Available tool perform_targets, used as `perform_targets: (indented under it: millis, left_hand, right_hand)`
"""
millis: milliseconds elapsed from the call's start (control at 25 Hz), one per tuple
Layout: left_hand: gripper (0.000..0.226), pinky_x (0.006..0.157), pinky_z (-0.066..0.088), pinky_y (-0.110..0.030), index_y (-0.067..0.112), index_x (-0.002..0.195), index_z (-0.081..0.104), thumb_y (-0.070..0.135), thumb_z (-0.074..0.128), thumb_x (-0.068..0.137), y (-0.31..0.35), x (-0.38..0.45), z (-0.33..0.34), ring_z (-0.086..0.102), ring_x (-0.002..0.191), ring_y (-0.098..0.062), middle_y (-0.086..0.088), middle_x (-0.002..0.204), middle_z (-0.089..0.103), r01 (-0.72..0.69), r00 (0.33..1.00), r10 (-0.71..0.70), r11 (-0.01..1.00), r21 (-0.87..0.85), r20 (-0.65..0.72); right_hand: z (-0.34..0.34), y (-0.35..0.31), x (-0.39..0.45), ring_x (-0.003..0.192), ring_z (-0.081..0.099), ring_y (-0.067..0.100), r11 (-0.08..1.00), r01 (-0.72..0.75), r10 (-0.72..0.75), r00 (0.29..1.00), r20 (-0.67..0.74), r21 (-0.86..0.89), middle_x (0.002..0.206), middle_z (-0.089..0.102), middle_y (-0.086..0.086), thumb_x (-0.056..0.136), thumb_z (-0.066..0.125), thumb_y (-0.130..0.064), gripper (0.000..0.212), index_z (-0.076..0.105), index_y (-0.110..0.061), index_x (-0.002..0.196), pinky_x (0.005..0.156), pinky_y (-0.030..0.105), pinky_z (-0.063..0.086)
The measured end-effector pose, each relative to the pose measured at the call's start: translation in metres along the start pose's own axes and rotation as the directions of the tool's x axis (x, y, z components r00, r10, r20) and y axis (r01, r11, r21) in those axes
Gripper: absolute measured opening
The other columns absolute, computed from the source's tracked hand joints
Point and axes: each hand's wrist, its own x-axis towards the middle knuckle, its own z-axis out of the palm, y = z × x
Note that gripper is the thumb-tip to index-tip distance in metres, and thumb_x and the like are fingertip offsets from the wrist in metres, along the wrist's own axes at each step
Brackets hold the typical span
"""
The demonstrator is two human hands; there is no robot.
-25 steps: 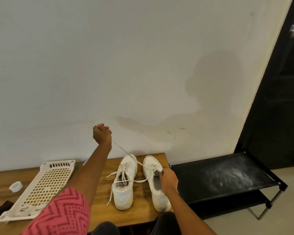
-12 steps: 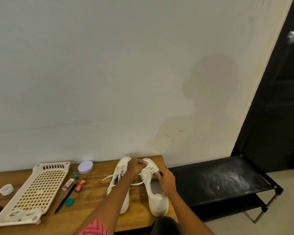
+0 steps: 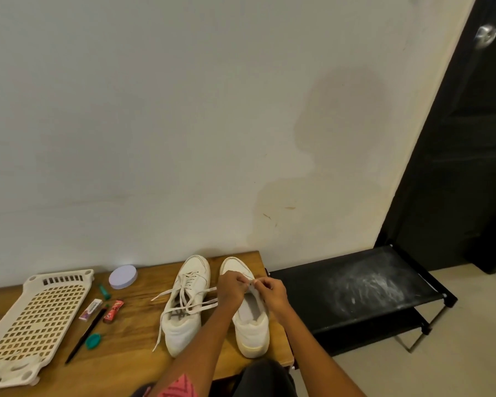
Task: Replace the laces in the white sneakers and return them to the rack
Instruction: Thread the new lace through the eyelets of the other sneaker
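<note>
On the bench [image 3: 132, 359], both hands, left [image 3: 232, 290] and right [image 3: 271, 292], pinch the lace [image 3: 248, 277] over the right sneaker [image 3: 251, 325], apparently to thread an eyelet, with the left sneaker [image 3: 186, 308] at its nine o'clock and the rack [image 3: 355, 290] at three o'clock.

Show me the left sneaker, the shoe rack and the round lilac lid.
left sneaker [image 3: 184, 329]: head view, heel collar.
shoe rack [image 3: 312, 285]: head view, bare top shelf.
round lilac lid [image 3: 123, 276]: head view, top face.

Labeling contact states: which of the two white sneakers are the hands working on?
The white sneaker nearer the black rack: the left hand and right hand pinch its lace. The other white sneaker lies untouched, laces loose.
</note>
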Motion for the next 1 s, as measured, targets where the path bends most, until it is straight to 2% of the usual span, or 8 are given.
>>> perform_targets:
  millis: [80, 160, 280, 440, 560, 760, 880, 1000]
  left_hand:
    - [0.01, 0.058, 0.037, -0.007, 0.005, 0.094, 0.069, 0.009, 0.065, 0.085, -0.003, 0.0, 0.009, 0.056, 0.079, -0.011, -0.011, 0.098, 0.069, 0.003, 1.0, -0.002, 0.999, 0.05, -0.028]
    - [0.011, 0.054, 0.032, -0.005, 0.006, 0.098, 0.063, 0.011, 0.063, 0.088, -0.004, 0.003, 0.018, 0.053, 0.079, -0.01, -0.011, 0.1, 0.067, 0.001, 0.998, 0.004, 0.996, 0.088, -0.055]
    - [0.008, 0.055, 0.034, -0.007, 0.007, 0.097, 0.059, 0.008, 0.059, 0.089, -0.003, 0.005, 0.025, 0.053, 0.081, -0.014, -0.012, 0.101, 0.065, 0.033, 0.995, -0.024, 0.994, 0.102, -0.093]
    - [0.009, 0.071, 0.046, -0.019, 0.005, 0.096, 0.063, 0.007, 0.062, 0.088, -0.009, 0.004, 0.025, 0.062, 0.09, -0.022, -0.013, 0.1, 0.067, 0.075, 0.986, -0.073, 0.997, 0.006, -0.151]
    - [0.005, 0.069, 0.046, -0.02, 0.006, 0.091, 0.062, 0.006, 0.064, 0.086, -0.008, 0.005, 0.023, 0.063, 0.089, -0.023, -0.013, 0.097, 0.067, 0.063, 0.988, -0.065, 0.998, -0.016, -0.14]
    - [0.014, 0.062, 0.044, -0.014, 0.015, 0.083, 0.053, 0.006, 0.063, 0.087, -0.01, 0.009, 0.018, 0.06, 0.081, -0.017, -0.012, 0.095, 0.068, -0.054, 0.996, 0.059, 0.995, 0.078, -0.063]
    - [0.008, 0.06, 0.041, -0.014, 0.01, 0.097, 0.057, 0.007, 0.058, 0.09, -0.007, 0.013, 0.017, 0.058, 0.081, -0.016, -0.013, 0.1, 0.067, -0.106, 0.994, 0.109, 0.98, 0.168, -0.007]
    - [0.025, 0.071, 0.048, -0.021, 0.005, 0.114, 0.054, 0.01, 0.059, 0.09, 0.0, 0.014, 0.017, 0.06, 0.094, -0.021, -0.013, 0.109, 0.063, -0.095, 0.995, 0.095, 0.972, 0.214, 0.01]
  right_hand:
    - [-0.002, -0.001, 0.0, 0.093, 0.062, 0.017, 0.999, -0.011, 0.01, 1.0, 0.026, 0.045, 0.096, 0.065, 0.004, 0.093, 0.057, -0.018, 0.017, 0.069, -0.008, 0.1, 0.073, 0.016, 0.05]
    - [-0.003, 0.0, 0.0, 0.09, 0.061, 0.015, 0.996, -0.033, 0.029, 0.999, 0.043, 0.086, 0.096, 0.064, 0.004, 0.093, 0.056, -0.017, 0.017, 0.068, -0.007, 0.1, 0.069, 0.014, 0.049]
    - [-0.005, 0.002, 0.003, 0.088, 0.061, 0.014, 0.992, -0.043, 0.036, 0.998, 0.06, 0.115, 0.097, 0.064, 0.005, 0.093, 0.056, -0.016, 0.018, 0.068, -0.005, 0.102, 0.069, 0.014, 0.05]
    - [-0.004, 0.004, 0.005, 0.095, 0.061, 0.018, 0.991, -0.039, 0.029, 0.997, 0.075, 0.132, 0.103, 0.064, 0.009, 0.093, 0.057, -0.016, 0.02, 0.068, -0.004, 0.104, 0.08, 0.022, 0.054]
    - [-0.005, 0.005, 0.005, 0.097, 0.062, 0.021, 0.988, -0.051, 0.04, 0.996, 0.077, 0.146, 0.105, 0.065, 0.011, 0.092, 0.058, -0.017, 0.02, 0.068, -0.004, 0.104, 0.085, 0.027, 0.054]
    - [-0.006, 0.005, 0.004, 0.095, 0.063, 0.019, 0.986, -0.051, 0.038, 0.996, 0.083, 0.159, 0.105, 0.065, 0.01, 0.092, 0.058, -0.018, 0.021, 0.068, -0.004, 0.105, 0.081, 0.022, 0.054]
    - [-0.008, 0.002, 0.001, 0.093, 0.064, 0.018, 0.984, -0.061, 0.043, 0.993, 0.111, 0.168, 0.104, 0.066, 0.009, 0.092, 0.058, -0.02, 0.022, 0.068, -0.006, 0.106, 0.075, 0.019, 0.053]
    - [-0.012, -0.002, 0.002, 0.089, 0.063, 0.016, 0.962, -0.15, 0.117, 0.982, 0.151, 0.23, 0.102, 0.066, 0.006, 0.095, 0.053, -0.023, 0.025, 0.066, -0.006, 0.107, 0.068, 0.018, 0.051]
